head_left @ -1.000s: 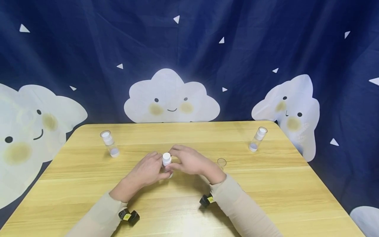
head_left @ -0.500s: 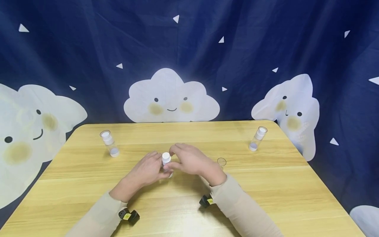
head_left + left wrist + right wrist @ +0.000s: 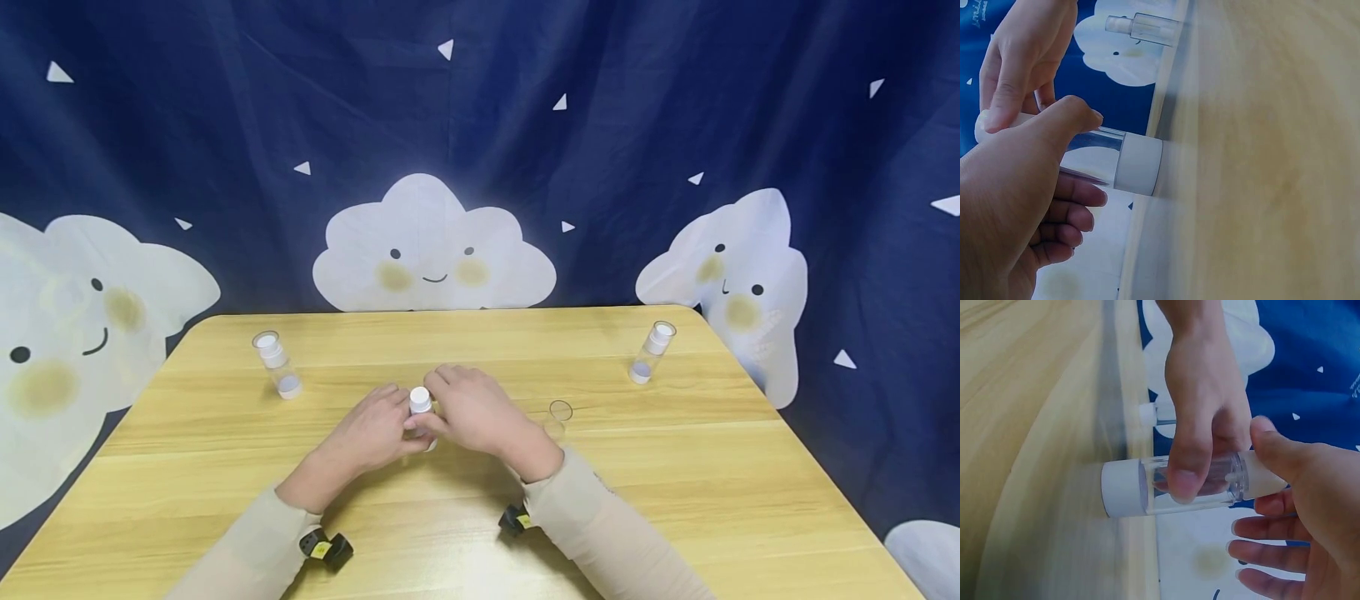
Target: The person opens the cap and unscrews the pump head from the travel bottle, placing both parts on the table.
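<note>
A clear cylindrical bottle point(image 3: 1124, 487) with a white base and white top stands upright on the table between both hands. My left hand point(image 3: 371, 432) grips its clear body, the thumb lying across the front in the right wrist view. Higher up, my right hand point(image 3: 474, 414) holds the white top point(image 3: 420, 399) between thumb and index finger. Its other fingers point(image 3: 1269, 555) stay off the bottle, loosely bent. In the left wrist view, the left thumb point(image 3: 1069, 119) crosses the clear wall, and the right hand point(image 3: 1025, 53) covers much of the top.
Two similar bottles with clear caps on stand farther back, one bottle point(image 3: 277, 367) at left and another bottle point(image 3: 652, 353) at right. A clear cap point(image 3: 561, 410) is on the table beyond the right wrist. A dark blue curtain point(image 3: 480, 108) hangs behind the table's far edge.
My right hand has come in closer round the bottle's top, its index finger lowering and its wrist shifting slightly left and nearer. More of the clear cap shows. The left hand stays put.
</note>
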{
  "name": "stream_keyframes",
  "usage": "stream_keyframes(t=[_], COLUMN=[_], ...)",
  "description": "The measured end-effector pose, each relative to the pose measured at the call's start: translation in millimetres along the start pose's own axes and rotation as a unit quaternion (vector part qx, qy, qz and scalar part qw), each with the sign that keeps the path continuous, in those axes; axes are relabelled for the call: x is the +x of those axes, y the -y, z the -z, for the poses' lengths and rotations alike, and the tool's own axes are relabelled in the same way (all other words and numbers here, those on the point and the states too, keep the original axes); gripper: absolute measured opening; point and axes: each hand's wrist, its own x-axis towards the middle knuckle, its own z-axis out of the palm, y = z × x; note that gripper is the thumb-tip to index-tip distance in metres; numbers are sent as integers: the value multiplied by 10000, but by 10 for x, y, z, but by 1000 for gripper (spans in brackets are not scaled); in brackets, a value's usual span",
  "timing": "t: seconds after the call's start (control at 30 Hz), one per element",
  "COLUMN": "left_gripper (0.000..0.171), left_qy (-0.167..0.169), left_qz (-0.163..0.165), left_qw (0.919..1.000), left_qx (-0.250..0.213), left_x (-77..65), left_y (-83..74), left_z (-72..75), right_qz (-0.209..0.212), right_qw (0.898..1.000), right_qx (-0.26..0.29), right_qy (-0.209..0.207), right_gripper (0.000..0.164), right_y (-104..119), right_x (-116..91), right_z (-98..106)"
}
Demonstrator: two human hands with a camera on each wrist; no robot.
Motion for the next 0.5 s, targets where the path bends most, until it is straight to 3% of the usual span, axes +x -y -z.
stream_keyframes(t=[0.23,0.5], left_gripper=[37,37], left_qy=[147,297], left_qz=[262,393], left_qw=[9995,9987], left_qx=[-80,-93], left_x=[-1,16], left_y=[-9,-22], left_z=[-3,16], right_qz=[103,28], right_qw=[9998,9949], right_qx=[154,890], right_qy=[53,478], right_gripper=[39,37], right_y=[-15,-81], right_x=[1,7], right_z=[3,44])
